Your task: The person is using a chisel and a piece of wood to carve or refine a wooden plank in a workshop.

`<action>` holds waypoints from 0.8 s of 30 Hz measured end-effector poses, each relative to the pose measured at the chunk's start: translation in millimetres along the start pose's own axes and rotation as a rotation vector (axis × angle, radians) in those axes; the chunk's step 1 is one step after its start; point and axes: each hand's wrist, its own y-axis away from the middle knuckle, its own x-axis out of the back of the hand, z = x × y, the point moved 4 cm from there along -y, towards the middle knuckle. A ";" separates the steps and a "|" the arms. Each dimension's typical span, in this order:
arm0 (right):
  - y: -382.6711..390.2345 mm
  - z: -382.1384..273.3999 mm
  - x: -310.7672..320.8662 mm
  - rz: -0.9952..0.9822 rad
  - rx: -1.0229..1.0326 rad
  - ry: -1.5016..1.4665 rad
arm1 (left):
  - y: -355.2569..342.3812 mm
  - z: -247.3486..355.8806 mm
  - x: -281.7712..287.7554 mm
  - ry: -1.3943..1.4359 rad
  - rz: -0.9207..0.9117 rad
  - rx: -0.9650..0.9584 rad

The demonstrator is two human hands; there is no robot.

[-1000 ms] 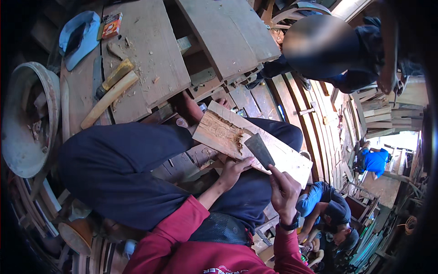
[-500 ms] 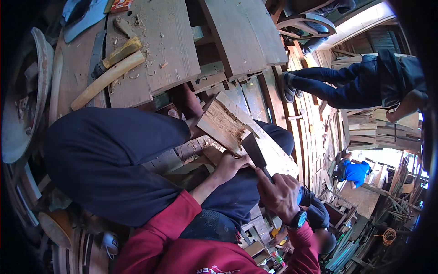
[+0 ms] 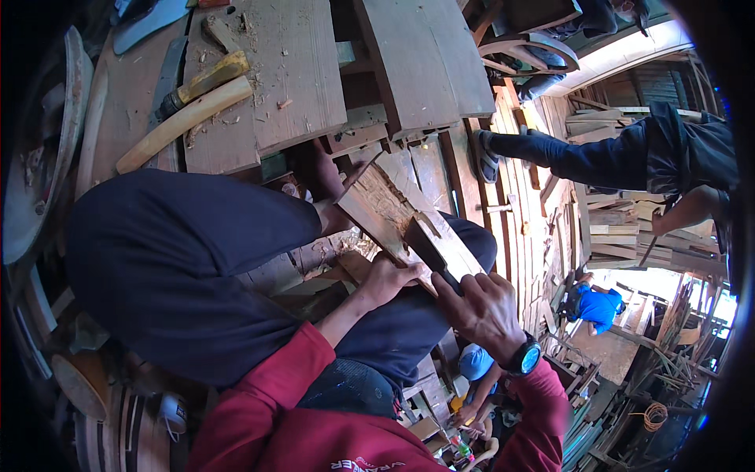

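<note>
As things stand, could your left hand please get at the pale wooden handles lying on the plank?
Probably not: the left hand steadies the carved wooden board, and the raised dark-trousered knee lies between it and the pale wooden handles.

tool handle: hidden inside the right hand (image 3: 481,308)
plank (image 3: 409,224) near end: covered by the left hand (image 3: 391,277)

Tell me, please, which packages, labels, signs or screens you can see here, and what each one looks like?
Wristwatch: on the right wrist, round black case with a small blue-lit face.
Sleeve lettering: pale print on the red sleeve, bottom edge, partly cut off.
Small orange-red packet: top edge, on the workbench, mostly cut off.
</note>
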 end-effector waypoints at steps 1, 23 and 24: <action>-1.3 -3.2 2.0 -0.049 0.021 0.008 | -1.1 -1.8 2.3 -0.052 0.015 -0.019; -13.3 -2.1 3.6 -0.075 -0.034 -0.010 | -1.7 -2.2 -1.8 -0.020 0.028 0.071; -13.3 -3.3 3.0 -0.057 -0.026 -0.011 | 0.8 -0.6 -3.0 0.065 0.084 0.074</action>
